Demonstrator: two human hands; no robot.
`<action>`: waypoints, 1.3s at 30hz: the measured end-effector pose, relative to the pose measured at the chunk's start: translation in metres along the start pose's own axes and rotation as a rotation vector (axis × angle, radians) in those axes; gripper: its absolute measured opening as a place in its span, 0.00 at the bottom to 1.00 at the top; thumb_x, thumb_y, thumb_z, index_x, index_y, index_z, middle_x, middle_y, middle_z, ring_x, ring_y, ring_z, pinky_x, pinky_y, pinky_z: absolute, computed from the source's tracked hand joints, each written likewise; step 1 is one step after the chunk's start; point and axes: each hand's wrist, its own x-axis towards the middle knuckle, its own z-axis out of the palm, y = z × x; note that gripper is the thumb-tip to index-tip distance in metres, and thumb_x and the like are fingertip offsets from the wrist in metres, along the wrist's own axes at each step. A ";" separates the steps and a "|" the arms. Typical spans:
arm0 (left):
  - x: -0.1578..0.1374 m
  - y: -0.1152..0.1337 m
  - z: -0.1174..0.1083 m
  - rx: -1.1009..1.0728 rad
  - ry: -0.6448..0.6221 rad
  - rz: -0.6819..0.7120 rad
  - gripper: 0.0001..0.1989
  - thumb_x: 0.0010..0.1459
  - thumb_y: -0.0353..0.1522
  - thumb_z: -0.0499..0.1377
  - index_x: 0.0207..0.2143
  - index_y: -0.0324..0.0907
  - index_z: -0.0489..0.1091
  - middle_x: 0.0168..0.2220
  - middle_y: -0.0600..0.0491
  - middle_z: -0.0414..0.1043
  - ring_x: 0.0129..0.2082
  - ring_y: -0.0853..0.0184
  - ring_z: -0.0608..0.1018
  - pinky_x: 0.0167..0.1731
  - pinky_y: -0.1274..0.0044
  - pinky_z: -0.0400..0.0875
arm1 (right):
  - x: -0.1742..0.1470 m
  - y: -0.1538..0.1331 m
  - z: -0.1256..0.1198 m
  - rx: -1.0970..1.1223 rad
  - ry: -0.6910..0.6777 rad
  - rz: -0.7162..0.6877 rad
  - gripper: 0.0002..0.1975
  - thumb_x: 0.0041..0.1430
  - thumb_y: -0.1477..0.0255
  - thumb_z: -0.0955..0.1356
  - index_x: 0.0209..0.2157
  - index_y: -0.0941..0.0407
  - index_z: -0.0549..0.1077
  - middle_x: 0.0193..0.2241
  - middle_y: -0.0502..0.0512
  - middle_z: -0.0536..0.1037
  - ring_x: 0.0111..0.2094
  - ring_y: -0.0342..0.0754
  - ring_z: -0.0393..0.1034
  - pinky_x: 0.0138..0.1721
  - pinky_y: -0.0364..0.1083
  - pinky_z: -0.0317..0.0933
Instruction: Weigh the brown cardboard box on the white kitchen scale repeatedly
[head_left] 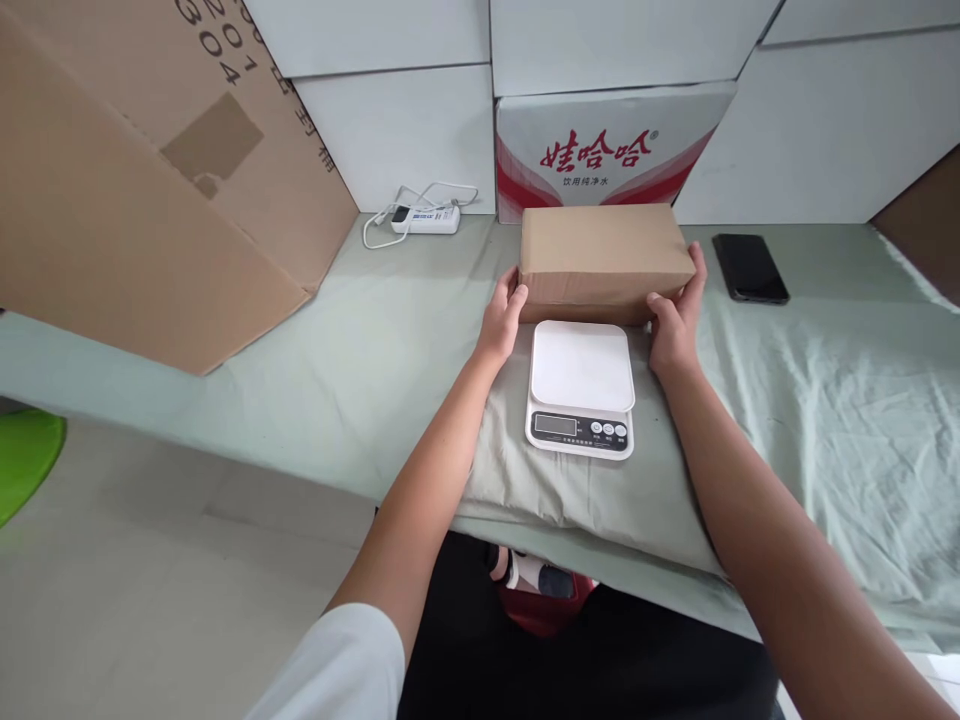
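Note:
A brown cardboard box [607,240] is held between my two hands, just behind the scale. My left hand [501,312] grips its left end, with the thumb on the front corner. Around the right end is my right hand [676,322], its thumb on the front face and its fingers along the side. Whether the box rests on the cloth or is slightly lifted, I cannot tell. In front of it lies a white kitchen scale [581,370], its platform bare and its grey display showing no digits I can read.
Pale green cloth [360,400] covers the table. A white power strip or adapter with a cable [426,218] lies at the back left, a black phone [750,268] at the right. White boxes [397,130] line the back, one with red print [596,150]. A large carton [150,200] stands left.

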 end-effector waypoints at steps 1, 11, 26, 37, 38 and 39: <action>0.000 0.000 0.000 0.006 0.006 -0.003 0.32 0.75 0.48 0.55 0.75 0.48 0.64 0.80 0.48 0.65 0.82 0.57 0.66 0.81 0.66 0.60 | 0.000 0.001 0.000 -0.018 -0.002 -0.007 0.53 0.52 0.49 0.72 0.77 0.40 0.55 0.78 0.52 0.65 0.80 0.64 0.58 0.85 0.67 0.50; -0.001 0.000 -0.002 -0.003 0.016 0.004 0.36 0.72 0.56 0.57 0.73 0.48 0.66 0.78 0.45 0.68 0.80 0.52 0.69 0.79 0.62 0.63 | 0.000 0.003 0.002 -0.072 0.008 -0.031 0.50 0.56 0.50 0.70 0.78 0.42 0.56 0.79 0.54 0.63 0.81 0.68 0.55 0.85 0.73 0.46; 0.004 -0.008 -0.006 0.048 0.010 0.007 0.38 0.70 0.61 0.56 0.72 0.50 0.67 0.77 0.47 0.70 0.79 0.54 0.70 0.78 0.63 0.64 | -0.001 -0.003 0.005 -0.017 -0.002 0.005 0.49 0.57 0.48 0.71 0.77 0.41 0.56 0.78 0.54 0.64 0.81 0.67 0.57 0.83 0.72 0.50; 0.004 -0.006 -0.005 0.020 0.030 0.006 0.46 0.63 0.70 0.57 0.71 0.53 0.70 0.75 0.49 0.72 0.80 0.50 0.68 0.78 0.63 0.65 | -0.004 -0.024 0.010 -0.069 -0.013 0.035 0.52 0.56 0.42 0.69 0.79 0.41 0.55 0.79 0.53 0.62 0.82 0.67 0.54 0.85 0.70 0.47; 0.003 -0.006 -0.005 0.018 0.029 0.005 0.46 0.63 0.70 0.56 0.71 0.53 0.70 0.75 0.49 0.72 0.80 0.49 0.68 0.78 0.63 0.65 | -0.004 -0.025 0.010 -0.078 -0.021 0.035 0.52 0.57 0.42 0.69 0.79 0.41 0.55 0.80 0.53 0.62 0.83 0.67 0.53 0.85 0.70 0.47; 0.003 -0.005 -0.005 0.016 0.029 0.003 0.47 0.63 0.70 0.56 0.72 0.53 0.70 0.75 0.49 0.72 0.80 0.49 0.68 0.78 0.62 0.65 | -0.005 -0.027 0.010 -0.089 -0.028 0.037 0.52 0.57 0.42 0.69 0.79 0.40 0.55 0.80 0.52 0.62 0.83 0.67 0.53 0.85 0.69 0.47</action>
